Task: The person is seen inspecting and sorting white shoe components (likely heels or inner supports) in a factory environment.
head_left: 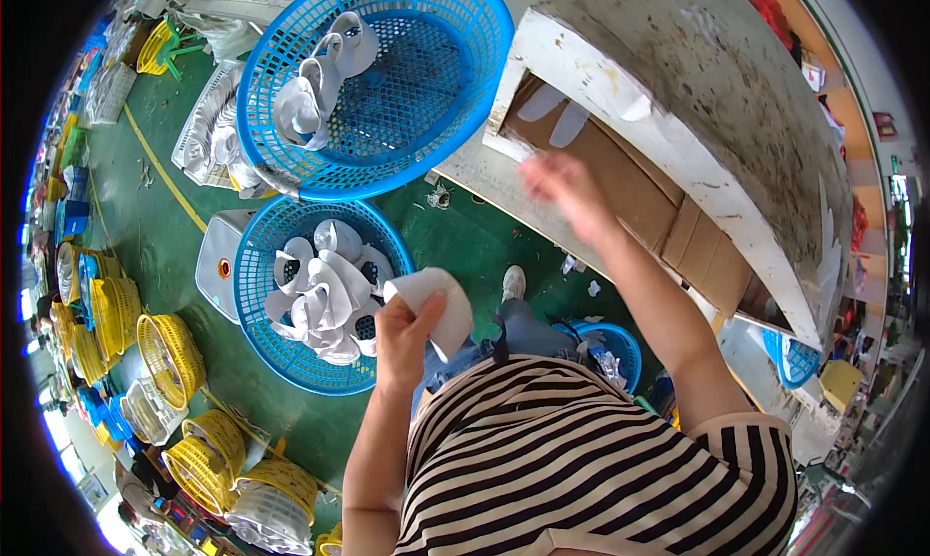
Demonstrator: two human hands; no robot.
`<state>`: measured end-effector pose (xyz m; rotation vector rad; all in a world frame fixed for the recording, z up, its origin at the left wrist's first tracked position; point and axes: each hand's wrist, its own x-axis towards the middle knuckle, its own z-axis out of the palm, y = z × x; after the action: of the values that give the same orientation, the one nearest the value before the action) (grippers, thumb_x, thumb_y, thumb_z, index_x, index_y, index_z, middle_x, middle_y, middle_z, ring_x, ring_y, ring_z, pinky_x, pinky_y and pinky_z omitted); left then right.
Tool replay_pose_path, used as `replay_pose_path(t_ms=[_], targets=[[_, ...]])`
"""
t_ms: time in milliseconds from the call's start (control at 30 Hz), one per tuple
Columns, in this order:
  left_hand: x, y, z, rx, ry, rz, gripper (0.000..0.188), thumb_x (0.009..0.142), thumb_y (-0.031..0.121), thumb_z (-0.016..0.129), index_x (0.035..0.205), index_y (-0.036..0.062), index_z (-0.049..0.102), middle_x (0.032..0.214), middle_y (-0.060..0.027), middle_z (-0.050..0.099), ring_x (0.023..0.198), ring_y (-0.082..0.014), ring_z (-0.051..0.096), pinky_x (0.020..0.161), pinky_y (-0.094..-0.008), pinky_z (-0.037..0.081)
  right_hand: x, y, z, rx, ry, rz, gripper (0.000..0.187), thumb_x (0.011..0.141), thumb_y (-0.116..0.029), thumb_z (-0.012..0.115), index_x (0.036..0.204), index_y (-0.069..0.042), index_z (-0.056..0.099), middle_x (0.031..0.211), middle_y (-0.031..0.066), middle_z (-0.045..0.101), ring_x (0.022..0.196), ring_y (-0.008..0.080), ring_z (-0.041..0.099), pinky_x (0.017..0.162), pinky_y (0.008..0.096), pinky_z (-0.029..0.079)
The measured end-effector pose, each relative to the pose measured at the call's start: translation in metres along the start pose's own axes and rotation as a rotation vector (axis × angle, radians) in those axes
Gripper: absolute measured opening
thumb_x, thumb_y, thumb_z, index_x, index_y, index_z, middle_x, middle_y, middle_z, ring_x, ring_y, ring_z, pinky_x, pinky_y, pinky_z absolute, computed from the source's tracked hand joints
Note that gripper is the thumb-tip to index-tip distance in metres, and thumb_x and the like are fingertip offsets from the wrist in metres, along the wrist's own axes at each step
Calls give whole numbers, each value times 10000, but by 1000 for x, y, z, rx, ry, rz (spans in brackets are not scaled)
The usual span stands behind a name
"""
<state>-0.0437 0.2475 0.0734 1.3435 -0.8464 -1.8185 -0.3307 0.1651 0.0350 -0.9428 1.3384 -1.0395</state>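
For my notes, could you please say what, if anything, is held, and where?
Left hand: a curved white piece, gripped by its lower-left edge. Right hand: blurred, nothing visibly held.

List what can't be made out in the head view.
All in the head view:
Right hand: motion-blurred; can't tell if it holds anything.
Left hand: some fingers hidden by the curved white piece.
Lower blue basket: floor mostly hidden by white pieces.
Upper blue basket: far rim cut by top edge.
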Motion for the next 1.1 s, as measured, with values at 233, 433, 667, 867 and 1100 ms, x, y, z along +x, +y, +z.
replay_pose_path(t_ms=[233, 433, 667, 867, 1100], targets=[[-16, -5, -17, -83, 134, -60, 275, 909, 163, 627, 1119, -8, 584, 971, -64, 650, 838, -136, 640, 706, -279, 532, 153, 91, -118, 317, 782, -108, 542, 856, -82, 592, 1359, -206, 432, 1373, -18, 432, 1220, 165, 394, 1015, 374, 312], [-12, -6, -21, -131, 171, -63, 282, 908, 196, 638, 1078, -25, 596, 933, -73, 662, 793, -126, 635, 667, -267, 519, 174, 88, -134, 464, 696, -156, 544, 893, -187, 547, 1403, -132, 366, 1409, 34, 407, 1272, 189, 386, 1042, 358, 323], [-2, -4, -22, -91, 134, -81, 283, 906, 204, 643, 1084, -12, 597, 942, -61, 655, 799, -118, 626, 675, -267, 518, 151, 74, -117, 425, 709, 187, 451, 785, -112, 648, 1211, -211, 537, 1095, -4, 573, 1003, 179, 525, 871, 371, 409], [0, 5, -17, -210, 148, -90, 257, 908, 191, 636, 1078, 0, 603, 939, -53, 659, 790, -125, 634, 686, -266, 514, 90, 24, -84, 410, 445, 325, 342, 805, -112, 676, 1116, -140, 536, 987, 10, 580, 952, 175, 557, 853, 391, 461], [16, 4, -7, -180, 45, -22, 234, 901, 123, 620, 1080, -28, 610, 924, -75, 664, 775, -134, 634, 674, -274, 512, -37, -34, -13, 423, -43, 313, 519, 854, -69, 638, 1327, -111, 429, 1138, 42, 551, 1048, 167, 552, 871, 360, 491]])
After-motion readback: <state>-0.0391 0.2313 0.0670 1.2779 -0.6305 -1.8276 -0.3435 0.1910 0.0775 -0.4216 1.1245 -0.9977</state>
